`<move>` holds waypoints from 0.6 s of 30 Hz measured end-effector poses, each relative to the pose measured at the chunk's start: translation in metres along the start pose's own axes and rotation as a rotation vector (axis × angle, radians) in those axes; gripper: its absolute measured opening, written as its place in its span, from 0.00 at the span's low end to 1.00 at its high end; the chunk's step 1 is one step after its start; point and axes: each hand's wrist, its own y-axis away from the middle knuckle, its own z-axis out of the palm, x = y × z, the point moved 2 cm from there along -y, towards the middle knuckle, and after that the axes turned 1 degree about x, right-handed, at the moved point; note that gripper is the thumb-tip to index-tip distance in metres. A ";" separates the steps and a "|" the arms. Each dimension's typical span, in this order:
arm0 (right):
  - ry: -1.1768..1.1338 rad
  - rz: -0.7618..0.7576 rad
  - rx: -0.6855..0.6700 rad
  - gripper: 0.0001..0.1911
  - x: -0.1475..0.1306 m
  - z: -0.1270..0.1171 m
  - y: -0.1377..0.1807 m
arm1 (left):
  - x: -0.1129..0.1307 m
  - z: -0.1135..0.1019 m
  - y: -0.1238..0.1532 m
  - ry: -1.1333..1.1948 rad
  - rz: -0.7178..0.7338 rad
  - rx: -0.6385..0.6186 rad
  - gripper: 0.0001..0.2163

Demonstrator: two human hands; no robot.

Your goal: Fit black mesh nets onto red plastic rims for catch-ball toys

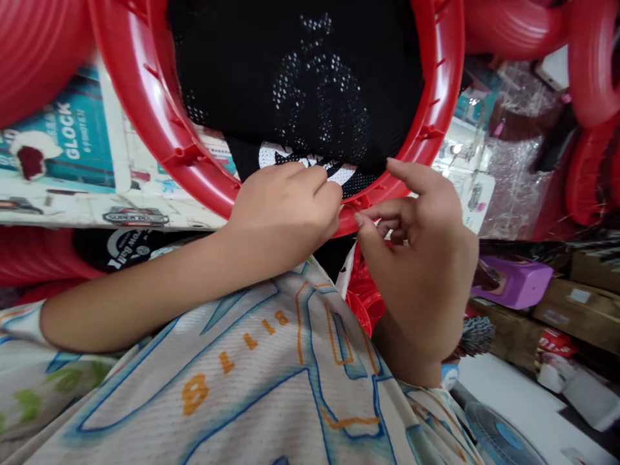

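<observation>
A large red plastic ring (159, 123) with small ribs inside its channel lies in front of me. Black mesh fabric (232, 58) spans its opening, and a white printed patch on the fabric shows near the close edge. My left hand (285, 200) is curled closed over the near rim, its fingertips hidden underneath. Just to its right, my right hand (421, 245) bends in at the same rim, thumb and forefinger drawn together in a pinch. Whatever lies between those fingertips is too small to make out. The right index knuckle area sits close to the fabric's edge.
Stacked red rings (518, 26) stand at the upper right, with more at the left. Beneath the ring is a printed box (82, 135) on the work surface. Clear plastic wrap (513, 168), a purple container (513, 281), cardboard boxes (581, 310) and a fan (504, 433) are to the right.
</observation>
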 end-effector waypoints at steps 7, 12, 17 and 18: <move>0.053 -0.176 -0.013 0.25 0.006 -0.001 -0.018 | -0.003 0.004 -0.001 0.008 0.011 0.019 0.16; -0.135 -0.085 0.056 0.21 0.023 0.007 -0.020 | -0.004 0.005 0.001 -0.001 0.036 0.041 0.16; -0.249 0.072 0.056 0.21 0.031 0.014 -0.009 | -0.012 0.002 0.005 -0.064 0.102 0.035 0.15; -0.266 0.089 0.044 0.21 0.031 0.016 -0.006 | -0.016 0.001 0.006 -0.067 0.131 0.024 0.14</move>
